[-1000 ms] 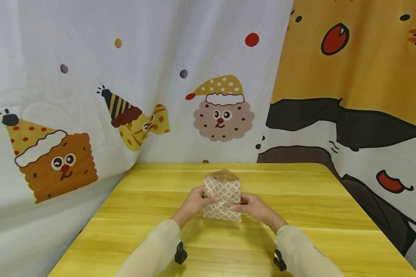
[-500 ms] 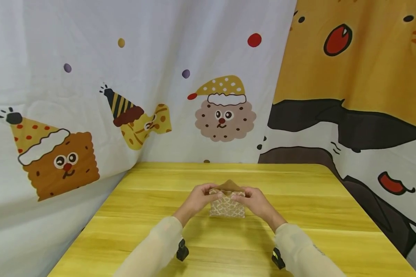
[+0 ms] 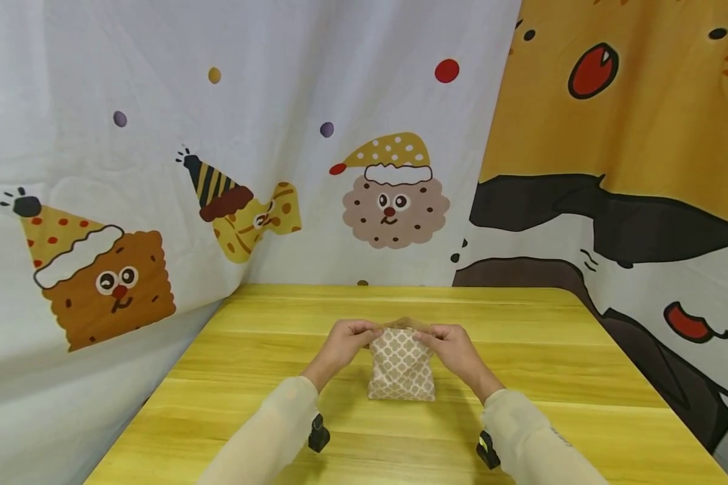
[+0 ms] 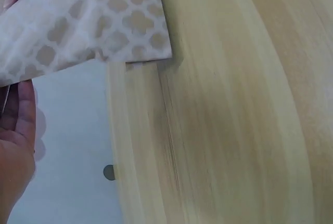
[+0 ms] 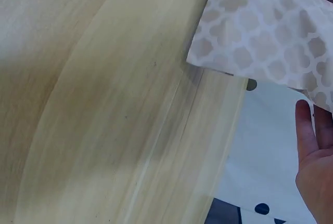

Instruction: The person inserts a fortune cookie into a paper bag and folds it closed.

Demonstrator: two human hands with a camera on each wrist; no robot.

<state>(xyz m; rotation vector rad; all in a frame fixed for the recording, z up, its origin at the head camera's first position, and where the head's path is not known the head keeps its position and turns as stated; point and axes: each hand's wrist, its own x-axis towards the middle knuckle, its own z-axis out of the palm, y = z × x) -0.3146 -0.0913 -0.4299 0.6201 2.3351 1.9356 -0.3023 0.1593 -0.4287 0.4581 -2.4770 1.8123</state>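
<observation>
A small brown paper bag (image 3: pixel 402 367) with a white lattice print is held near the middle of the table, its lower edge towards me. My left hand (image 3: pixel 350 340) pinches its upper left corner between thumb and fingers. At the upper right corner my right hand (image 3: pixel 456 347) does the same. A plain brown strip (image 3: pixel 405 322) shows along the top, between the two hands. The left wrist view has the patterned bag face (image 4: pixel 125 16) with a bottom corner at the tabletop. What the bag contains is hidden.
The wooden table (image 3: pixel 267 337) has light yellow planks. Behind and left of it hangs a white curtain (image 3: pixel 279 81) with cartoon biscuits; an orange and black cartoon cloth (image 3: pixel 655 121) hangs at right. Black wrist cameras (image 3: pixel 318 433) sit under both sleeves.
Both hands have shifted from the bag's sides to its top corners. The bag tipped, then its printed face turned back to me, sitting lower; less of the brown top shows.
</observation>
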